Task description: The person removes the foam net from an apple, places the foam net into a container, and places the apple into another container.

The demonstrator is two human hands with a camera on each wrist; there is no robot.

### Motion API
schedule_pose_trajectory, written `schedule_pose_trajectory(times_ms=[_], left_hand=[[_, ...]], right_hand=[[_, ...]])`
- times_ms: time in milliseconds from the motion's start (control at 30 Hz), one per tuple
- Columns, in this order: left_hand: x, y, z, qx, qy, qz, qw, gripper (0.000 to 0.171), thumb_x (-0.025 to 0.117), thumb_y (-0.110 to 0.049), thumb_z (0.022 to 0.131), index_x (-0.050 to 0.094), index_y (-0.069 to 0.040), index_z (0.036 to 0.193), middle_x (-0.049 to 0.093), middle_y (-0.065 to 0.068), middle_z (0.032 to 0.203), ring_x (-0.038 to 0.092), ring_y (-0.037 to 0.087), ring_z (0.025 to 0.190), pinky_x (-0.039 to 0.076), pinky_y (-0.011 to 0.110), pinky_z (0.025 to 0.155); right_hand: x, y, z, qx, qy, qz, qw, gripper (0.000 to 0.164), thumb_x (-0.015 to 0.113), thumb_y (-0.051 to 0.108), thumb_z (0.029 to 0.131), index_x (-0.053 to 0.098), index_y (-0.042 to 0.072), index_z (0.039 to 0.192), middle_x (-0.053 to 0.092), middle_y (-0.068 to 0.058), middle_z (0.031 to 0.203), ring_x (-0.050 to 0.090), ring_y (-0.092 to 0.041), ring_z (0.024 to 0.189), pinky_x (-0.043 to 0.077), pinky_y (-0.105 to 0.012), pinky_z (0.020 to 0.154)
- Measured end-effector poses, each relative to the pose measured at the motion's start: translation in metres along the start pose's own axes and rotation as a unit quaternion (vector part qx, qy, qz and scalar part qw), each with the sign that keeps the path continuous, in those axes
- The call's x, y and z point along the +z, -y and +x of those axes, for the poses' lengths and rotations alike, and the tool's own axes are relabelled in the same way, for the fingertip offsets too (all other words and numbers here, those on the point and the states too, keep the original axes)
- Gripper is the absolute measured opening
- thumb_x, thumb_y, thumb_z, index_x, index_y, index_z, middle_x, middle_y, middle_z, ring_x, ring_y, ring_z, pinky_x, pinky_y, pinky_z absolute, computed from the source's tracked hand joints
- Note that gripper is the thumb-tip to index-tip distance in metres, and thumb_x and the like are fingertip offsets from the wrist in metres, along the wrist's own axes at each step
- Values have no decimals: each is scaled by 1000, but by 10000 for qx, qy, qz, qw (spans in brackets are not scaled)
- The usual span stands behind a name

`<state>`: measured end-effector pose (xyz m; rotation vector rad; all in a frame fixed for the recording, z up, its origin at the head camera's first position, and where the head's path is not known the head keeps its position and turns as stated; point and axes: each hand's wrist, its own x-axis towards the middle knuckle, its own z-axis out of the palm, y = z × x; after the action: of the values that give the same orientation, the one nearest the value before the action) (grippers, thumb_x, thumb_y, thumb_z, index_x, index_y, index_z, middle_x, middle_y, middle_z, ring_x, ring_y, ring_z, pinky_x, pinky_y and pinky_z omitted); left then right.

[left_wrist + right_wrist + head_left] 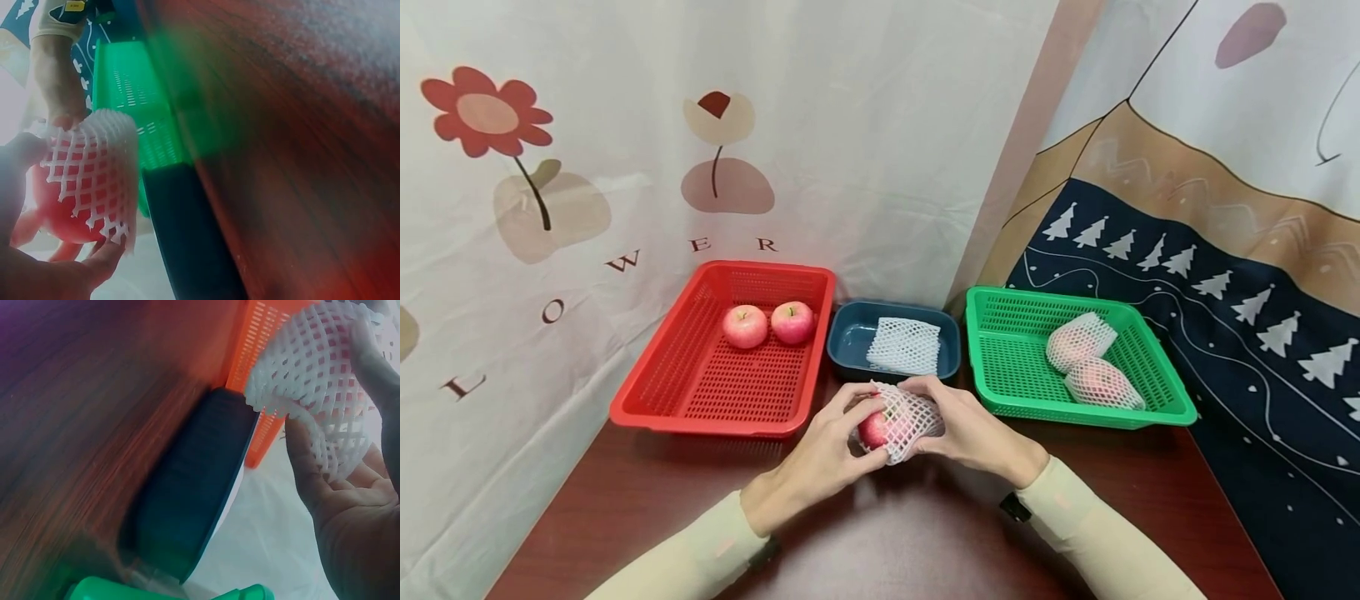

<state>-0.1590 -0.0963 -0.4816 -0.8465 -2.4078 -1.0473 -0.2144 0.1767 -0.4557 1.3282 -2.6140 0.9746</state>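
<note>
Person in pale sleeves (1078, 510) works a white foam net (913, 423) over a red apple (872, 430), held btwn both hands above the mid-part of the tabletop (895, 542), just on the near side of a blue tray (854, 332). L hand (827, 446) grips the apple's bare side, thumb below & fingers on top, fingertips at the net's rim. R hand (973, 433) grips the netted side, thumb & fingers curled round the mesh. Net covers part of the apple; red skin shows on the L hand's side. Whether the apple touches the wood, can't tell.

Along the far edge of the tabletop, three containers stand in a row. Toward the far L corner: a red basket (730, 392) w/ two bare apples (745, 327) side by side near its far R part. Mid-edge: the blue tray, w/ flat foam nets (904, 346) inside. Toward the far R corner: a green basket (1007, 358) w/ two netted apples (1103, 384) touching, in its R half. Bkgd: a pale curtain (865, 125) w/ flower prints & lettering; at R, a dark blue panel (1247, 358) w/ white trees.
</note>
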Motion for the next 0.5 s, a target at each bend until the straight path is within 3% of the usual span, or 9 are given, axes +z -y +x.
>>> schedule_pose_trajectory(times_ms=[100, 233, 367, 500], left_hand=[[-2, -1, 0, -43, -61, -16, 10000, 59, 97, -16, 86, 78, -7, 142, 68, 12, 149, 75, 22, 126, 69, 37, 101], [-4, -3, 0, -120, -68, -41, 9999, 64, 97, -17, 86, 77, -9, 146, 67, 11, 151, 74, 22, 127, 69, 37, 101], [-5, -3, -1, -104, -125, 79, 9998, 65, 96, -19, 87, 76, -11, 148, 69, 11, 154, 74, 24, 131, 68, 37, 102], [-6, -3, 0, -102, -265, 189, 9994, 64, 96, -20, 88, 75, -13, 148, 71, 9, 155, 73, 25, 136, 67, 40, 106]], right_hand=[[-3, -3, -2, -128, -145, -25, 9998, 67, 102, 27, 92, 67, 12, 147, 78, -2, 142, 78, -13, 122, 68, -35, 104], [-6, -6, -3, -572, -427, -12, 9975, 47, 97, 14, 95, 75, 13, 135, 81, 0, 134, 79, -15, 120, 70, -37, 99], [-8, -9, -4, -889, -685, -124, 9936, 30, 95, 7, 96, 81, 14, 122, 81, -5, 132, 81, -20, 119, 70, -37, 95], [-8, -9, -6, -855, -804, -265, 9927, 20, 96, 5, 96, 82, 14, 107, 79, -10, 135, 81, -25, 119, 69, -32, 84]])
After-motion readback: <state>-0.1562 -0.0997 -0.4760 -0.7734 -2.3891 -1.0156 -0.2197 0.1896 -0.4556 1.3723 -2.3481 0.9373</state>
